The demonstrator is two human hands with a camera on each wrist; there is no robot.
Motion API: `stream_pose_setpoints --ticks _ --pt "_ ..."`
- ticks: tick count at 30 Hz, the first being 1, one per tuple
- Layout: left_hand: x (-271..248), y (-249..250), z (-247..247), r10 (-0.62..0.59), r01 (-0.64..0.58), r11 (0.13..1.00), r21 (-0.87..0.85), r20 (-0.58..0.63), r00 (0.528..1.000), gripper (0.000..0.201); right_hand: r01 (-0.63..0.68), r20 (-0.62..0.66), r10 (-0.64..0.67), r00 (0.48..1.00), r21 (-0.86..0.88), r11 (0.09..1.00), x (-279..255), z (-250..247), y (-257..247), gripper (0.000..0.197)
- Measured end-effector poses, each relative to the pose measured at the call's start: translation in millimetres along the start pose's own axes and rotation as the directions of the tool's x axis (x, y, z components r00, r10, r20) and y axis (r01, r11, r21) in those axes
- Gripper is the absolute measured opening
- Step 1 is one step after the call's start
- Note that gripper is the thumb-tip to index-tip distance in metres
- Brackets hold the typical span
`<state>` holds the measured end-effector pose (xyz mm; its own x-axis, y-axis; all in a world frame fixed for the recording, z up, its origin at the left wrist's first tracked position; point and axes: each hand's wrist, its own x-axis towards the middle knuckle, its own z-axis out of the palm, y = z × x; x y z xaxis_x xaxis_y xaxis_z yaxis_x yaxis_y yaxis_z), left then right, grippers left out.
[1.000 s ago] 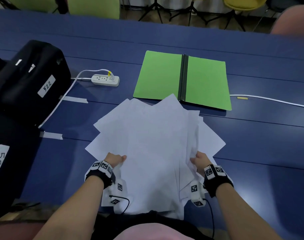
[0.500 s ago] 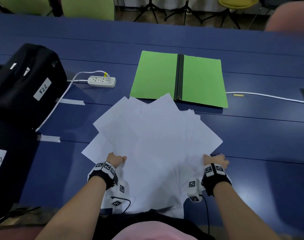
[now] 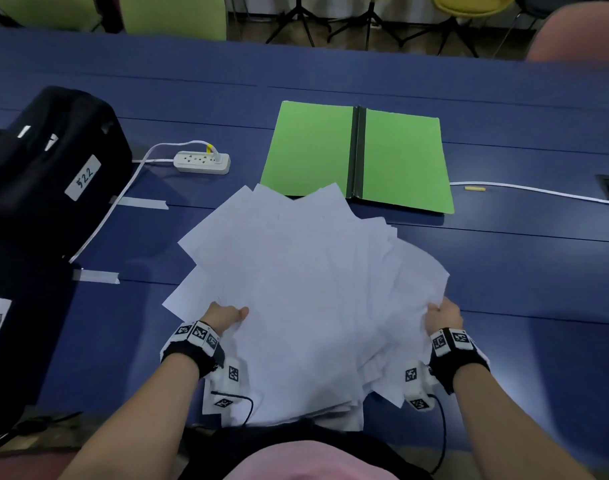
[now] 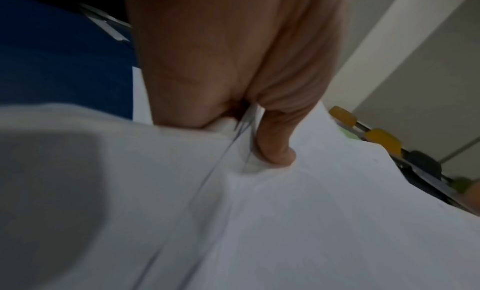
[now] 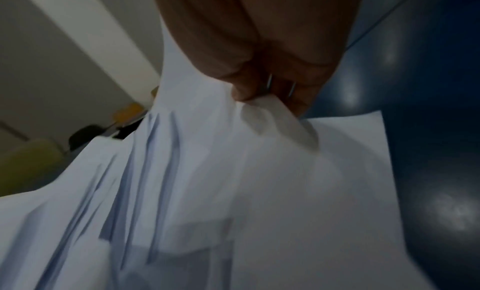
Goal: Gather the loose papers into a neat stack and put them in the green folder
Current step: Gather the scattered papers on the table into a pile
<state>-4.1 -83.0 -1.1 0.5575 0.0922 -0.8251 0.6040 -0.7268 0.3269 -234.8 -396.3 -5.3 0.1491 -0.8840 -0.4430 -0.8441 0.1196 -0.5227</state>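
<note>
Nearest the body, the left hand point(image 3: 223, 313) pinches the near-left edge of the fanned pile of loose white paper sheets point(image 3: 306, 296), thumb on top, anchoring that side. Across the pile, the right hand point(image 3: 443, 315) clamps its fingers point(image 5: 244, 89) on the right edge, likely to sweep strays inward. Beyond the pile, the open green card folder point(image 3: 358, 154) lies flat on the blue table point(image 3: 521, 265), ready, its near edge overlapped by sheet corners.

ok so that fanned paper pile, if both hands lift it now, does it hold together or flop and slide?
Probably floppy: the papers already crease and drape where the right hand pinches them. Sheets likely slip against each other, since they lie fanned with corners askew and the left hand grips only one edge. The stack looks thin, so probably light.
</note>
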Motion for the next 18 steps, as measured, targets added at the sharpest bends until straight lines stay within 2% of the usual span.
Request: stream_pose_setpoints --ticks 1,3,5,7,9,11,12,15,18 --pt "-0.5 0.5 0.6 -0.013 0.013 1.000 0.010 0.010 1.000 0.083 0.026 0.061 -0.023 0.998 -0.056 0.998 0.4 2.3 -2.2 0.033" --pt "-1.0 1.3 2.9 0.040 -0.041 0.999 0.024 0.040 0.998 0.089 0.084 0.122 -0.074 0.990 -0.078 0.993 -0.3 11.8 -5.9 0.032" --pt "0.5 1.6 6.3 0.068 -0.071 0.993 0.090 0.026 0.997 0.087 0.116 0.139 -0.105 0.985 -0.070 0.991 -9.1 21.7 -14.8 0.037" --pt "-0.2 2.5 6.5 0.049 -0.044 0.992 0.117 -0.036 0.998 0.064 0.108 0.122 -0.100 0.987 -0.058 0.993 -15.3 27.9 -22.7 0.046" --pt "0.5 2.3 6.3 0.120 -0.111 0.976 0.189 -0.039 0.992 0.043 0.060 0.136 -0.052 0.989 -0.056 0.997 -15.9 28.5 -26.9 0.053" --pt "4.9 -3.3 4.1 0.203 -0.199 0.902 0.383 0.031 0.979 0.030 0.062 0.162 -0.043 0.986 -0.120 0.991 -12.8 23.9 -30.4 0.048" --pt "5.3 -5.7 5.2 0.177 -0.173 0.917 0.360 0.021 0.984 0.028 0.056 0.174 -0.033 0.984 -0.128 0.990 -9.6 20.0 -31.3 0.040" --pt "7.7 -10.9 3.1 0.134 -0.134 0.977 0.166 0.015 0.991 0.054 0.003 0.239 0.023 0.971 -0.108 0.994 -2.5 9.9 -26.1 0.021" --pt "4.8 -7.2 -1.9 0.096 -0.116 0.982 0.152 0.129 0.987 0.060 0.003 0.244 0.021 0.970 -0.096 0.995 -4.9 13.3 -17.7 0.031"
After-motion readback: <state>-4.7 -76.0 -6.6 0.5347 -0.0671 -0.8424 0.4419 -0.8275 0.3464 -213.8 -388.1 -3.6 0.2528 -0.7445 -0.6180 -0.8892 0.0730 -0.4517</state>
